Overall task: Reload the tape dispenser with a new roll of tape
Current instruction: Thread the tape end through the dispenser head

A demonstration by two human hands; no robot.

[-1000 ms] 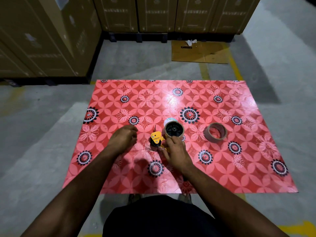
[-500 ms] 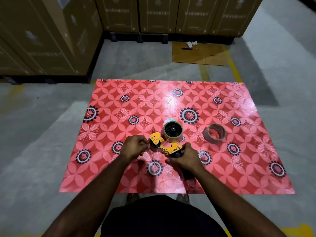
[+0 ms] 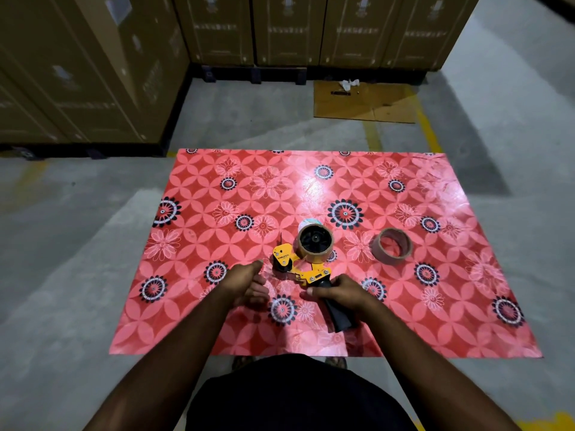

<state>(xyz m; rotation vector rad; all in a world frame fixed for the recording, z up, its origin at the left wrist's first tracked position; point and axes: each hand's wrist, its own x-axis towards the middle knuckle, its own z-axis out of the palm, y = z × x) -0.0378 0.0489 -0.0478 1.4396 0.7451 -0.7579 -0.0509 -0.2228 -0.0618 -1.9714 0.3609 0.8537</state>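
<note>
A yellow tape dispenser [image 3: 314,273] lies on the red flowered mat [image 3: 249,194], a brown tape roll [image 3: 314,255] mounted on its black wheel. My right hand [image 3: 345,292] is wrapped around the dispenser's black handle [image 3: 337,315]. My left hand [image 3: 247,281] is just left of the dispenser's front end with its fingers pinched together. A faint glossy strip of tape seems to run from the front end to those fingers. A second brown ring [image 3: 392,247], a roll or a core, lies flat on the mat to the right.
A small white object [image 3: 306,221] shows behind the mounted roll. The mat lies on a grey concrete floor. Stacked cardboard boxes [image 3: 280,26] stand along the back and left [image 3: 77,73]. A flat cardboard sheet [image 3: 361,102] lies beyond the mat.
My right hand moved from the roll down to the handle and gripped it. My left hand came to the dispenser's front, then drew back to the left with its fingers pinched.
</note>
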